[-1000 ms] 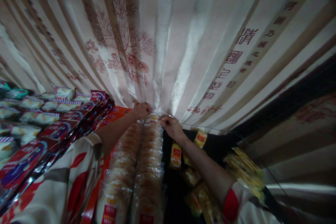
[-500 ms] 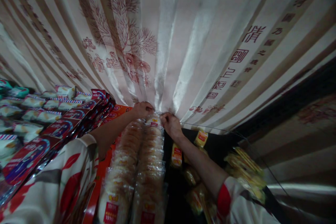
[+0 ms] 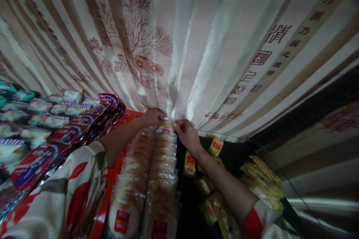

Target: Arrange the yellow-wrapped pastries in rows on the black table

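Two long rows of round breads in clear plastic wrappers run away from me: a left row (image 3: 138, 157) and a right row (image 3: 162, 168), several packs in each. At the far end of the right row stands a wrapped bread (image 3: 166, 128) with a small red and yellow label. My left hand (image 3: 153, 116) is closed at the left upper edge of its wrapper, palm side hidden. On the other side, my right hand (image 3: 187, 133) pinches the wrapper's right edge between thumb and fingers.
A pleated, printed curtain (image 3: 196, 44) hangs right behind the hands. At left lie red packs (image 3: 67, 132) and white striped packs (image 3: 53, 120). Small yellow packs (image 3: 217, 146) and flat yellowish packs (image 3: 262, 177) lie on black cloth at right. An orange-red box edge (image 3: 119, 164) borders the breads.
The view has shifted slightly, so the scene sits a little further right. Both hands stay at the far wrapped bread, with my right hand turned a little and its fingers showing more.
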Tool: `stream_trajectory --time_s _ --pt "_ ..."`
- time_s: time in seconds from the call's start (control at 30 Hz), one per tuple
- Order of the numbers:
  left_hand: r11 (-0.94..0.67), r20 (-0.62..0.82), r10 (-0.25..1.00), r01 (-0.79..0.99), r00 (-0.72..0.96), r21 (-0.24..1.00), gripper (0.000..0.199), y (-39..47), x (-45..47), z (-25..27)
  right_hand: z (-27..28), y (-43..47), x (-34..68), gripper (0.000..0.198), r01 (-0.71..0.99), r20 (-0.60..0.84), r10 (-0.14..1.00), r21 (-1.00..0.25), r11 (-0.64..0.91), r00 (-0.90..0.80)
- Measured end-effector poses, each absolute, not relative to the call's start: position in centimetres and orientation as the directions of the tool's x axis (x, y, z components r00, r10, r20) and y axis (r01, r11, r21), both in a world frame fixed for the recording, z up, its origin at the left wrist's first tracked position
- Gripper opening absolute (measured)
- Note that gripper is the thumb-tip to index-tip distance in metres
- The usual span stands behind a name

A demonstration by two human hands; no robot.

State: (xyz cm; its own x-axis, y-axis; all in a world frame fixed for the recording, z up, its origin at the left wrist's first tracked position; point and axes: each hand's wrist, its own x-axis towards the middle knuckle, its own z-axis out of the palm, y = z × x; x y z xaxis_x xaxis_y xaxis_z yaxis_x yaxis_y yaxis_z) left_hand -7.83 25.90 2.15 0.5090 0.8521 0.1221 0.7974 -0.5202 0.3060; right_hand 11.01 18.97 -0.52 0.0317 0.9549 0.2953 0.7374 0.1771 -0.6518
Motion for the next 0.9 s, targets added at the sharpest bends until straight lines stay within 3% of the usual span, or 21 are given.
stream_trajectory --time_s 0.2,0.33,0.6,0.73,0.9 --pt "-0.518 0.123 0.853 0.797 0.507 0.312 0.016 25.6 -7.8 2.3 -1.0 18.2 12.0 0.025 0.606 0.106 0.981 -0.774 0.184 -0.163" --pt "-0.509 0.126 0.859 0.799 0.497 0.319 0.016 25.6 -7.7 2.3 -1.6 18.6 12.0 0.020 0.509 0.071 0.983 -0.848 0.148 -0.169" --pt "-0.491 0.214 0.871 0.786 0.442 0.376 0.024 24.9 -8.0 1.8 -0.7 17.9 10.5 0.011 0.690 0.144 0.989 -0.715 0.112 -0.011" --pt "-0.592 0.298 0.805 0.727 0.513 0.349 0.017 24.6 -8.3 1.5 -0.4 17.5 10.0 0.012 0.729 0.125 0.991 -0.682 0.059 0.037" --pt "-0.654 0.245 0.756 0.687 0.607 0.317 0.019 24.3 -9.0 1.4 -0.8 17.5 9.9 0.015 0.722 0.155 0.985 -0.690 0.056 0.072"
